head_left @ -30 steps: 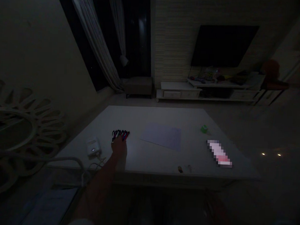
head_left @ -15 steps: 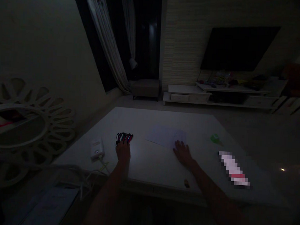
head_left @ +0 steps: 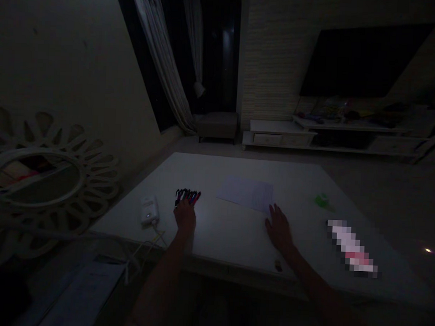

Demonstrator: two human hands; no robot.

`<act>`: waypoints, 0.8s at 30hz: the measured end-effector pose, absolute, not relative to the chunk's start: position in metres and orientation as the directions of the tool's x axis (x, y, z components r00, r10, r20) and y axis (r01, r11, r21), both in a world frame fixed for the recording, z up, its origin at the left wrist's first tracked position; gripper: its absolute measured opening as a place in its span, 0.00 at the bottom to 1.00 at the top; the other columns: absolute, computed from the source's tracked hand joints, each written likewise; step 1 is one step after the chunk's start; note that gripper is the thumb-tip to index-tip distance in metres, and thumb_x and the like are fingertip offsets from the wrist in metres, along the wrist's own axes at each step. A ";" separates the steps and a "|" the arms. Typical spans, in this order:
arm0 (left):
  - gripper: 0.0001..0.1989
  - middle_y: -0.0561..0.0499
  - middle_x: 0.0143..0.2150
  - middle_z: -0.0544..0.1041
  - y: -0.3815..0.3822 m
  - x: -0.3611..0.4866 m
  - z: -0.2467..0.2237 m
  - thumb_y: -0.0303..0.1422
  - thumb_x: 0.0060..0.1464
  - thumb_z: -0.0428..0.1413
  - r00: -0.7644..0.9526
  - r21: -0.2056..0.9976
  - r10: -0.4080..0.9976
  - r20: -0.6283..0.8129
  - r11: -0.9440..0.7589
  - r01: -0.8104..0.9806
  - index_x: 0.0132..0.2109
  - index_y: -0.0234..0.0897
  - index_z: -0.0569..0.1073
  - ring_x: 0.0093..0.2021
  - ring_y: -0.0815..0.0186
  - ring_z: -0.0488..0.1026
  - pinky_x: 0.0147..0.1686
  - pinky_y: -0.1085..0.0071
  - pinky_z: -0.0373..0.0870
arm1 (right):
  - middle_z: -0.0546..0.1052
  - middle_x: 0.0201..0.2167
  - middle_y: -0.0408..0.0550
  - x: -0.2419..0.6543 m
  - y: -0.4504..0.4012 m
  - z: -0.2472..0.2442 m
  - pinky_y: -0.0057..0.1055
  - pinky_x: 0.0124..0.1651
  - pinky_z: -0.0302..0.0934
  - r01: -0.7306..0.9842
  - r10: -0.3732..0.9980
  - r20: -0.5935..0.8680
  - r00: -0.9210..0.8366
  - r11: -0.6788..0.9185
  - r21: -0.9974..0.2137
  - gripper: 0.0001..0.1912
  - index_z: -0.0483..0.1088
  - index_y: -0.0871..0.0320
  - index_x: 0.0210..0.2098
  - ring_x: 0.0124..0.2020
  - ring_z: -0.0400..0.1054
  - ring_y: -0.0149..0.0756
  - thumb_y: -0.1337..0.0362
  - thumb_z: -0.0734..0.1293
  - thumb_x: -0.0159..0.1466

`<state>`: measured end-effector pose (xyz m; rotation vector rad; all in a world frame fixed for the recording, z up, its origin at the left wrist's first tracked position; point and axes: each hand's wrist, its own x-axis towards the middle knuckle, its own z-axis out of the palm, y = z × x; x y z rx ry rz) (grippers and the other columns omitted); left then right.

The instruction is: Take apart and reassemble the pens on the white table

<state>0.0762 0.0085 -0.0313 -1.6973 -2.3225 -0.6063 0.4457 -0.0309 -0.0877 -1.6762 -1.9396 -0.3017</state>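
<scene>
Several dark pens with coloured parts (head_left: 190, 196) lie side by side on the white table (head_left: 221, 235), left of the middle. My left hand (head_left: 185, 215) is at their near ends with its fingers curled over them; the fingertips are hard to make out in the dim light. A sheet of paper with writing (head_left: 247, 192) lies flat at the table's middle. My right hand (head_left: 279, 229) rests by the paper's near right corner, fingers spread, holding nothing.
A white box-shaped device (head_left: 149, 210) with cables sits at the table's left. To the right are a green object (head_left: 322, 200) and a blurred-out phone-like item (head_left: 352, 248). A small dark object (head_left: 278, 266) lies near the front edge.
The view has shifted slightly, moving the scene rightward in the picture. My right hand has drawn back from the paper toward its near right corner. My left hand stays at the pens.
</scene>
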 end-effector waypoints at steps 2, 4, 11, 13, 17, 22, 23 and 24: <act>0.15 0.39 0.44 0.69 0.011 0.075 -0.036 0.36 0.58 0.44 -0.297 0.149 0.846 0.443 0.257 0.955 0.45 0.30 0.66 0.45 0.56 0.65 0.45 0.60 0.60 | 0.51 0.64 0.59 0.447 -0.046 -0.090 0.43 0.60 0.47 0.964 0.844 0.534 -0.046 0.178 -0.199 0.27 0.52 0.65 0.61 0.64 0.45 0.45 0.60 0.51 0.65; 0.15 0.40 0.42 0.70 0.012 0.074 -0.039 0.38 0.58 0.45 -0.275 0.120 0.846 0.457 0.247 0.962 0.43 0.31 0.68 0.44 0.57 0.66 0.44 0.61 0.61 | 0.54 0.62 0.61 0.448 -0.054 -0.091 0.42 0.60 0.49 0.963 0.854 0.519 -0.033 0.166 -0.213 0.26 0.54 0.66 0.60 0.63 0.47 0.45 0.60 0.51 0.65; 0.15 0.41 0.41 0.71 0.014 0.071 -0.044 0.37 0.58 0.44 -0.270 0.075 0.832 0.484 0.268 0.961 0.42 0.31 0.69 0.43 0.57 0.67 0.42 0.62 0.62 | 0.62 0.58 0.62 0.446 -0.053 -0.086 0.42 0.57 0.52 0.962 0.884 0.466 0.051 0.082 -0.261 0.25 0.59 0.67 0.56 0.59 0.55 0.47 0.61 0.54 0.63; 0.14 0.41 0.40 0.71 0.014 0.071 -0.045 0.36 0.58 0.44 -0.266 0.073 0.828 0.493 0.266 0.961 0.41 0.30 0.69 0.42 0.58 0.67 0.41 0.61 0.62 | 0.61 0.58 0.62 0.445 -0.053 -0.084 0.42 0.57 0.52 0.963 0.884 0.462 0.067 0.065 -0.263 0.25 0.58 0.66 0.57 0.59 0.55 0.47 0.61 0.54 0.63; 0.12 0.42 0.39 0.71 0.013 0.072 -0.043 0.34 0.57 0.46 -0.260 0.080 0.833 0.488 0.254 0.964 0.40 0.30 0.69 0.41 0.58 0.67 0.42 0.61 0.62 | 0.59 0.60 0.61 0.443 -0.062 -0.079 0.43 0.58 0.50 0.969 0.896 0.438 0.074 0.040 -0.246 0.27 0.56 0.66 0.59 0.61 0.52 0.47 0.61 0.53 0.64; 0.11 0.43 0.39 0.71 0.010 0.073 -0.039 0.35 0.56 0.48 -0.279 0.106 0.845 0.456 0.260 0.960 0.39 0.30 0.69 0.41 0.59 0.67 0.41 0.63 0.62 | 0.58 0.61 0.61 0.448 -0.091 -0.076 0.48 0.60 0.42 0.975 0.927 0.374 -0.013 0.096 -0.203 0.27 0.57 0.65 0.59 0.63 0.48 0.50 0.59 0.54 0.63; 0.12 0.43 0.39 0.71 0.010 0.073 -0.039 0.35 0.57 0.48 -0.282 0.109 0.846 0.453 0.262 0.959 0.39 0.30 0.69 0.41 0.59 0.67 0.41 0.64 0.62 | 0.58 0.61 0.61 0.450 -0.099 -0.078 0.48 0.61 0.41 0.975 0.932 0.359 -0.040 0.115 -0.190 0.27 0.58 0.64 0.59 0.63 0.47 0.50 0.59 0.55 0.63; 0.12 0.43 0.39 0.70 0.010 0.073 -0.039 0.36 0.57 0.47 -0.284 0.110 0.845 0.453 0.263 0.958 0.39 0.30 0.69 0.41 0.59 0.67 0.41 0.64 0.62 | 0.58 0.61 0.61 0.453 -0.108 -0.080 0.49 0.61 0.40 0.976 0.936 0.345 -0.064 0.132 -0.175 0.27 0.59 0.63 0.58 0.63 0.46 0.51 0.58 0.55 0.63</act>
